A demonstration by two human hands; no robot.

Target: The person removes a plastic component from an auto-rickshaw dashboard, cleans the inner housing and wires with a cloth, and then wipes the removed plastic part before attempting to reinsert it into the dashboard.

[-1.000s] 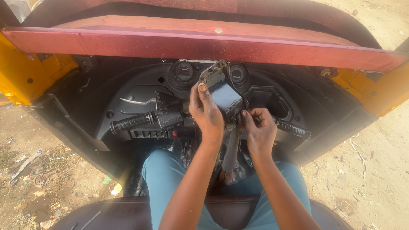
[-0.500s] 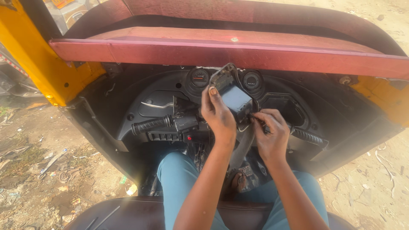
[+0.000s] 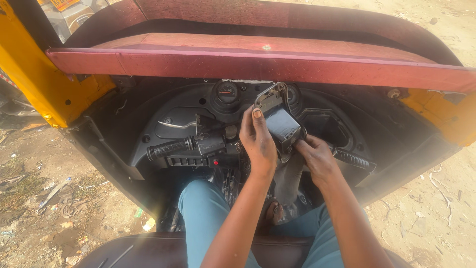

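Head view, thing in hand: a dark box-shaped part with a metal bracket on top stood in front of the black dashboard, just below the round gauge.
Left hand: it gripped the box's left side, one finger raised along the bracket.
Right hand: it lay against the box's lower right edge; it seemed to pinch something small there, though the grip was hard to make out.
Surroundings: the left handlebar grip lay well left of both hands, the right grip just beside the right hand.
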